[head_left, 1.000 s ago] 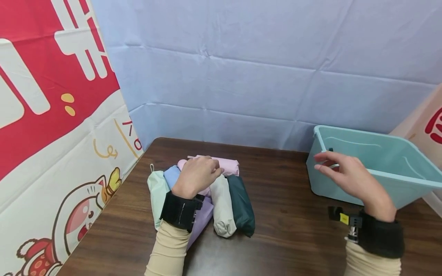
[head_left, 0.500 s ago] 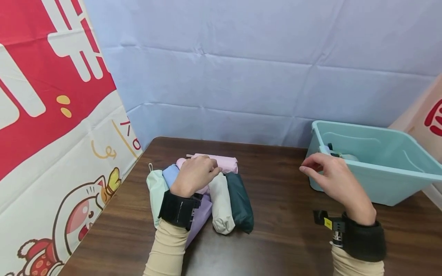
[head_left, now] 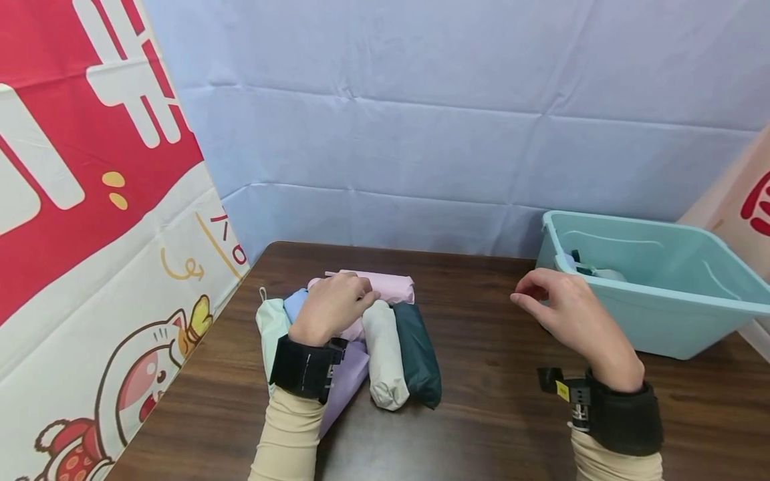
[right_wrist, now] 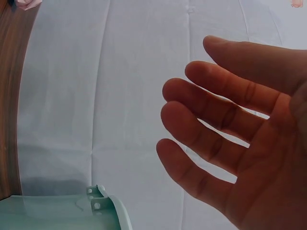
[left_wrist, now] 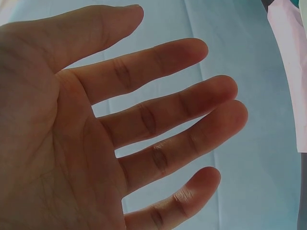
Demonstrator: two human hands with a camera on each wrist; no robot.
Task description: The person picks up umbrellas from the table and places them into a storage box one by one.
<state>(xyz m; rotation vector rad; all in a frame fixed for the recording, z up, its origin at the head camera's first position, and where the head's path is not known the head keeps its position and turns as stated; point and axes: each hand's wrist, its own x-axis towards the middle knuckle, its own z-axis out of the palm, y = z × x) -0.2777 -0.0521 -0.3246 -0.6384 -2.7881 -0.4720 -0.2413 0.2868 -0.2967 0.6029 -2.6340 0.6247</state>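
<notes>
**Left grip [head_left: 332,304] and right grip [head_left: 562,306] both apart, fingers loose**

The left grip holds nothing; its wrist view shows the fingers spread and gently bent, their tips apart from the pink roll [head_left: 388,286] at that view's edge. From the head it appears over a group of fabric-covered rolls. Whether the hand rests on any of them cannot be told.

The right grip holds nothing either, its fingers lightly curved and the thumb set off from them. It is just beside the left end of the light teal bin [head_left: 656,324], clear of it in the wrist view.

Around the left grip, the pink roll lies crosswise at the back. The pale grey roll [head_left: 386,361] and the dark green roll [head_left: 418,357] lie side by side to its right, the mint roll [head_left: 273,327] to its left next to a partly hidden blue roll [head_left: 294,304], and the purple roll [head_left: 347,381] nearer the wearer.

Inside the bin's left end sit pale and dark items [head_left: 609,274], mostly hidden. Everything stands on a dark wood surface [head_left: 481,427] before a pale blue cloth [head_left: 385,133].
</notes>
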